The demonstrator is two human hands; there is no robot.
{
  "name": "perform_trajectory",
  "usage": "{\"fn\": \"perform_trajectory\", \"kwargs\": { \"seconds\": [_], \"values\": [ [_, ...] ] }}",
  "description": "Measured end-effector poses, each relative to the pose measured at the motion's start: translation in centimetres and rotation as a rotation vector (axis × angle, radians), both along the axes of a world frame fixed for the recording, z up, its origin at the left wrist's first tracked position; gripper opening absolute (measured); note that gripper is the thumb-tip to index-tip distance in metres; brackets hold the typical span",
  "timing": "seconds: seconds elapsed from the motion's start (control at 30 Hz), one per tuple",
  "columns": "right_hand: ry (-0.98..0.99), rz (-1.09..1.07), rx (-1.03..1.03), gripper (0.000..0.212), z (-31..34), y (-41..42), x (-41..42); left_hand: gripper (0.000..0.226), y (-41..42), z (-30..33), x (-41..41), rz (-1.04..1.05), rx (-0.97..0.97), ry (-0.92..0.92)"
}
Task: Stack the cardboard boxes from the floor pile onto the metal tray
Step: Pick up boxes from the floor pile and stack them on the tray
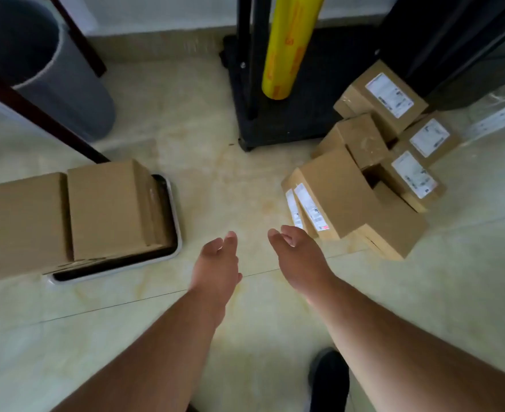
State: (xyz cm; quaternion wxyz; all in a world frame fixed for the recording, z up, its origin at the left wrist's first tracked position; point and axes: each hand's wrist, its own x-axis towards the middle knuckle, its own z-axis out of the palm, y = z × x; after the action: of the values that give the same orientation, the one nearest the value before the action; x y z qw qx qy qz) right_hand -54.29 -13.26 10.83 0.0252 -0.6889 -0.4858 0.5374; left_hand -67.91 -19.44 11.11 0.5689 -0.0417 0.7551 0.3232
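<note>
A pile of several cardboard boxes, some with white labels, lies on the floor at the right. At the left, two plain cardboard boxes stand side by side on the metal tray; the left one overhangs the tray's edge. My left hand and my right hand reach forward over the bare floor between tray and pile, fingers relaxed, holding nothing. The right hand is just short of the nearest box in the pile.
A black stand with a yellow roll rises behind the pile. A grey bin and a dark wooden leg stand at the back left. My dark shoe shows at the bottom.
</note>
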Motion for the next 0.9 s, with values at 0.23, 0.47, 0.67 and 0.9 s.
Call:
{"fn": "perform_trajectory", "kwargs": {
  "seconds": [0.23,0.47,0.67,0.9],
  "values": [
    [-0.013,-0.124,0.012,0.060,2.5,3.1,10.5,0.061,4.2,2.2,9.0,-0.101,0.051,0.031],
    [-0.055,-0.111,0.040,0.058,4.2,7.5,18.0,0.058,6.7,2.6,14.5,-0.107,0.066,0.047],
    [-0.084,-0.114,0.047,0.059,5.1,9.8,20.5,0.058,7.8,3.2,15.7,-0.152,0.068,0.054],
    [-0.103,-0.172,0.014,0.062,6.2,10.2,20.1,0.076,8.7,4.0,13.8,-0.249,0.030,0.072]
  ]
}}
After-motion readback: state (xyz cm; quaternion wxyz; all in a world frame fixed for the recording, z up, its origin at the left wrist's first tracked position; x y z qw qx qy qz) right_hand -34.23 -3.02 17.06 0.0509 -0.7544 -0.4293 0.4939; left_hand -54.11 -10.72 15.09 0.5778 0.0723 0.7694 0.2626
